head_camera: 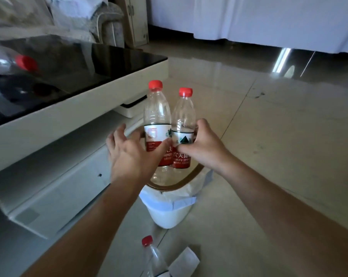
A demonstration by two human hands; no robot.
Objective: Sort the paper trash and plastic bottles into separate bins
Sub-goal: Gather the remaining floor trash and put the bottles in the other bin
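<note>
Now my left hand (129, 154) holds one bottle (156, 124) and my right hand (201, 144) the other bottle (183, 126), both upright over the lined bin (169, 208) on the floor. Loosely held, either could tip past its rim.

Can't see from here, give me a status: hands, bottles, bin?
Left hand and right hand each grip an upright bottle over the white bin. Another bottle on floor.
</note>
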